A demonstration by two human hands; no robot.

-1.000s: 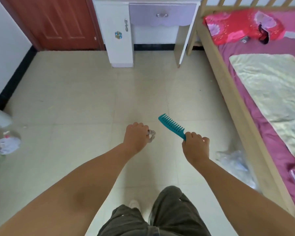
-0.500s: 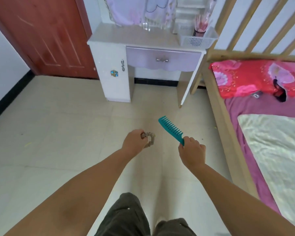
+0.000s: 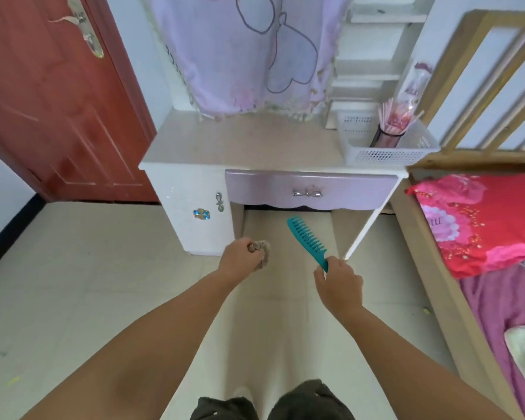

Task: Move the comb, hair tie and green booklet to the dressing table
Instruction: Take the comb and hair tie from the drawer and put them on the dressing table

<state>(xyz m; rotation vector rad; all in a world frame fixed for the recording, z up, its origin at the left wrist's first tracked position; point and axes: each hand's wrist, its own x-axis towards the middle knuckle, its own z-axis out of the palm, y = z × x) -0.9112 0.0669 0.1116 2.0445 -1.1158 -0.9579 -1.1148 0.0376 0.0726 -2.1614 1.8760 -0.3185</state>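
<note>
- The dressing table [image 3: 249, 147] now fills the upper middle of the head view, far nearer than half a second ago, when it stood well across the floor; the person has closed on it with both arms stretched forward.
- The teal comb [image 3: 307, 238] rides in the right hand [image 3: 340, 283], which is closed around its handle; the toothed end points up and away, toward the lilac drawer [image 3: 306, 190], and hangs in front of the kneehole, still below the tabletop.
- The hair tie [image 3: 262, 253], a pale scrunched loop, is pinched in the closed left hand [image 3: 240, 259], near the foot of the table's white cabinet [image 3: 191, 207].
- The green booklet is nowhere in view, so that part of the job looks undone.
- Judged from this, the carry is near its end: both items need lifting over the front edge and setting on the bare top, which lies open left of the white basket [image 3: 388, 147].
- Compared with the earlier frame, the hands keep the same grips and spacing; the scene around them has shifted, with the red door [image 3: 43, 101] larger at left, a lilac curtain [image 3: 240, 50] now overhead, and less of the bed [image 3: 482, 225] showing at right.
</note>
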